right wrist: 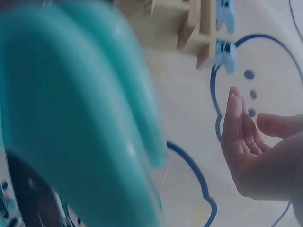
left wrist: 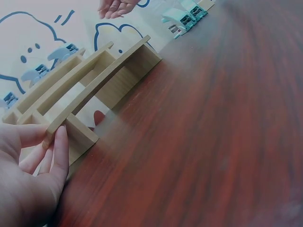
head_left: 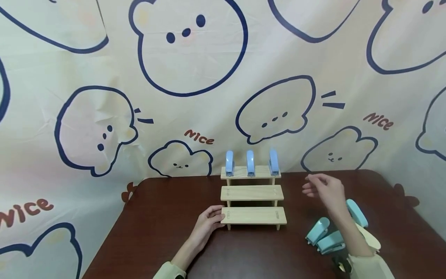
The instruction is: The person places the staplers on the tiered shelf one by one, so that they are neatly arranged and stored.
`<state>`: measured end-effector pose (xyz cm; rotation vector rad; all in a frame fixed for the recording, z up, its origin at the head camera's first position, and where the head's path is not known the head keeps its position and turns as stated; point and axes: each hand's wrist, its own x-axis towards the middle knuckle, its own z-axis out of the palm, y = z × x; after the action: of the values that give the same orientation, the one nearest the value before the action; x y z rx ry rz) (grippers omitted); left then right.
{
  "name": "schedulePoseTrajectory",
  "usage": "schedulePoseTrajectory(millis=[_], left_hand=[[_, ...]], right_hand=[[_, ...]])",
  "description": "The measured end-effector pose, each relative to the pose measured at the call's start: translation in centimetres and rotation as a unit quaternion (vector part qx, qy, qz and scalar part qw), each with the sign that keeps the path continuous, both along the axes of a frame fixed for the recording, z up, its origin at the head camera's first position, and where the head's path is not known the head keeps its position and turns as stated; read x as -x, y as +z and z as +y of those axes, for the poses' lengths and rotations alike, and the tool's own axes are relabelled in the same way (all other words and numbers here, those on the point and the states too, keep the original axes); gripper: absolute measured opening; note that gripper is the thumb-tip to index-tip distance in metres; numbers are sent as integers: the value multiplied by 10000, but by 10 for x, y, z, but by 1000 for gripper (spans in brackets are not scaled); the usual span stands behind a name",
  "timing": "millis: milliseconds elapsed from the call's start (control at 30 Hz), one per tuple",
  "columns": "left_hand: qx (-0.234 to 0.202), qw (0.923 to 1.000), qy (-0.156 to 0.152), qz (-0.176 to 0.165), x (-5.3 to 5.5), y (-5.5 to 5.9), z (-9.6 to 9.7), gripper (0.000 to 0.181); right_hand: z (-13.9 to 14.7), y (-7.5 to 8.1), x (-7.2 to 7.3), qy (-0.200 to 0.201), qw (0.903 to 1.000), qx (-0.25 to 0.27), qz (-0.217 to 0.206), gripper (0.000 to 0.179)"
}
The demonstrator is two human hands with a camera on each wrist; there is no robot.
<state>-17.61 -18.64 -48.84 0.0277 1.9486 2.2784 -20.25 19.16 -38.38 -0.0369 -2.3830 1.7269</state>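
Observation:
A three-tier wooden stand (head_left: 253, 215) stands near the middle of the table. My left hand (head_left: 207, 226) holds the left end of its lowest board, and the left wrist view shows thumb and fingers pinching the board's corner. Along the top tier are three light blue staplers (head_left: 250, 163), spaced apart in a row; the two lower tiers are bare. My right hand (head_left: 326, 190) is raised to the right of the stand, fingers loosely bent with nothing between them. Under and beside that forearm lie teal staplers (head_left: 318, 231), and one looms large in the right wrist view.
A cream-coloured piece (head_left: 370, 237) lies among the teal staplers, partly covered by the right forearm. The dark brown table (head_left: 167, 205) meets a cloth backdrop (head_left: 195, 116) printed with cartoon bears close behind the stand.

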Motion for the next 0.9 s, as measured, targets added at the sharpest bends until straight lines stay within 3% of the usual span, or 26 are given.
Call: schedulePoseTrajectory(millis=[133,467,900], left_hand=[[26,10000,71,2,0,-2,-1,48],[-73,9999,121,23,2,1,4,46],[-46,9999,146,-48,3,-1,4,45]], right_hand=[[9,0,4,41,9999,92,-59,52],[24,-1,6,580,9976,109,-370,58],[37,-4,9,796,9941,156,-727,57]])
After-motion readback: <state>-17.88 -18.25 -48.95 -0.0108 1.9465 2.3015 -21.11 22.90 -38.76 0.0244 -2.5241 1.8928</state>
